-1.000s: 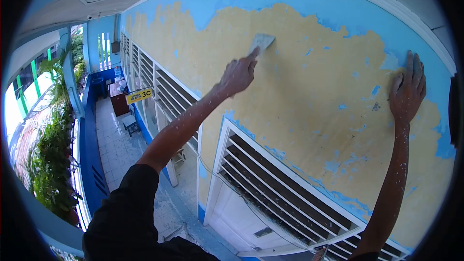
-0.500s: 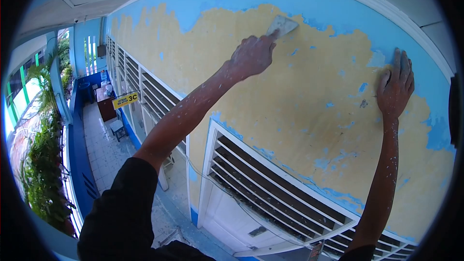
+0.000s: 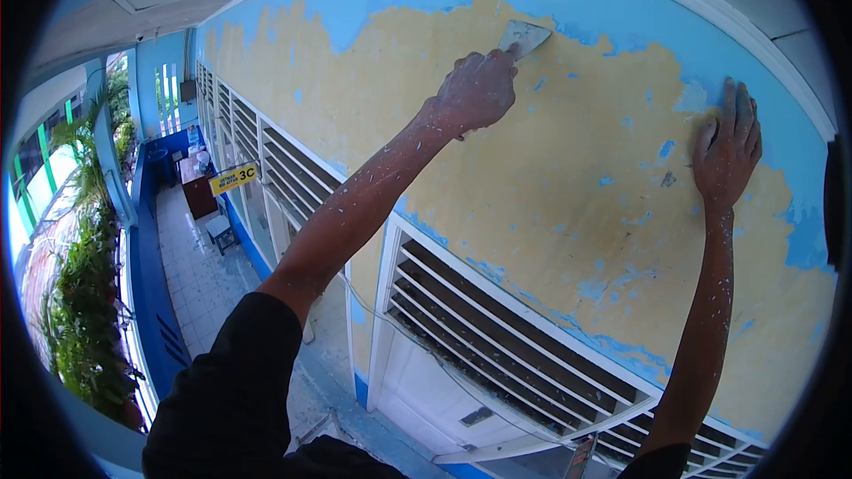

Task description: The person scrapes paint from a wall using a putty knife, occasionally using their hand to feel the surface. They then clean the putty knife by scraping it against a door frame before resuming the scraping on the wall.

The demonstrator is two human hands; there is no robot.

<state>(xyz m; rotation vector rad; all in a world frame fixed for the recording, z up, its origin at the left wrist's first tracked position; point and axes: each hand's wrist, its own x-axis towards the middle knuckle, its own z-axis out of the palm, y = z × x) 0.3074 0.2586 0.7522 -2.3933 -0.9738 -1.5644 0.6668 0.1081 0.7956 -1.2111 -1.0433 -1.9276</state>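
My left hand (image 3: 477,91) is closed round the handle of a scraper (image 3: 525,37), whose wide blade lies at the wall near the ragged upper edge of the blue paint. My right hand (image 3: 728,155) rests on the wall (image 3: 568,151) at the right, palm against it and fingers pointing up, holding nothing. Between the hands the wall shows bare yellowish surface with small flecks of blue paint. Blue paint (image 3: 612,9) remains in a band along the top. White specks dot both forearms.
Louvred windows (image 3: 515,346) with white frames run below the bare wall. A yellow 3C sign (image 3: 233,179) juts out at the left, above a tiled walkway (image 3: 191,275) with a stool (image 3: 220,232) and desk. Green plants (image 3: 84,319) line the far left.
My left hand and the scraper have moved right along the wall, up to the edge of the blue paint. The view has shifted slightly, while my right hand stays on the wall.
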